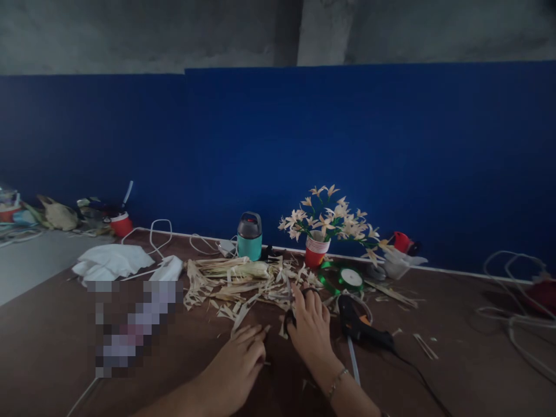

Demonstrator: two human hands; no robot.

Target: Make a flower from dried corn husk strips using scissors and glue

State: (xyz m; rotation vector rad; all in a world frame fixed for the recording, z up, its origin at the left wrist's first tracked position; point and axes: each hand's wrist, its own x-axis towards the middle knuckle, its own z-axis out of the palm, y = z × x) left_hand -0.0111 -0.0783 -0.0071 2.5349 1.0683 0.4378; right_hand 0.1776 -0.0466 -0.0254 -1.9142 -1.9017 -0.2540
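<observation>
**Husk-strip mess on the workbench, scissors in hand**

From the head cam, looking forward and down:

- Left hand (238, 360): lies open and palm down on the brown table (456, 370), fingers stretched forward, gripping nothing. Fingertips end right by a loose scrap at the near edge of the husk strips (232, 282); can't tell if actually touching.
- Right hand (309, 324): closed around black scissors (290, 317), fingers through the handle loops, blades poking away toward the pile. Thin bracelet (337, 381) on the wrist.
- Husk strips: heaped mid-table just beyond both hands, pale and curly, spilling down toward the fingers.
- Just right of the right hand: black glue gun (361, 329) lying on its side, cord trailing off toward the near right.
- Behind that: green ribbon spool (350, 279), lying flat with a loop of ribbon loose beside it.
- Further back by the blue wall (391, 145): red-and-white paper cup (315, 250) standing upright, stuffed with cream husk flowers (330, 215). Teal jar (249, 236) with a dark lid to the left of it.
- Far left of the table: crumpled white cloth (108, 259) and a looping white cable (158, 230).
- Far right: more pale cables (515, 301), well apart from the hands.
</observation>
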